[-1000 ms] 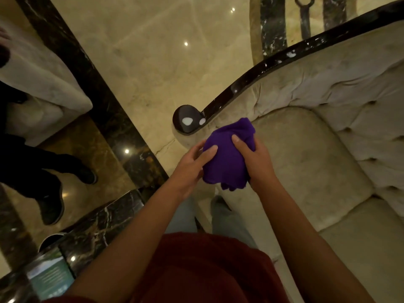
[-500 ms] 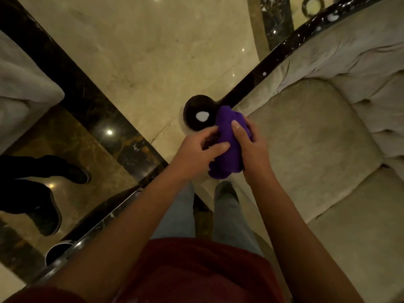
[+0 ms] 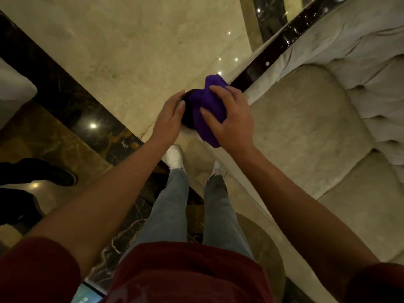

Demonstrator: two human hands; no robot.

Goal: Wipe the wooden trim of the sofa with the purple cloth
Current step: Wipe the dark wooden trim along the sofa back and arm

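The purple cloth (image 3: 206,110) lies bunched over the round dark end of the sofa's wooden trim (image 3: 282,39), a glossy black rail running up to the top right along the beige sofa (image 3: 306,119). My right hand (image 3: 229,119) presses the cloth down on that rounded end, fingers spread over it. My left hand (image 3: 170,119) rests flat against the left side of the knob, fingers together, with no cloth in it. Most of the knob is hidden under cloth and hands.
Polished marble floor (image 3: 131,47) with dark inlay bands spreads to the left. Another person's dark shoes (image 3: 54,173) stand at the left edge. A second pale seat (image 3: 13,88) shows at far left. My own legs and white shoes are below the hands.
My left hand has let go of the cloth and moved to the side of the knob. My right hand has carried the cloth onto the trim's rounded end. The view has tilted further down.
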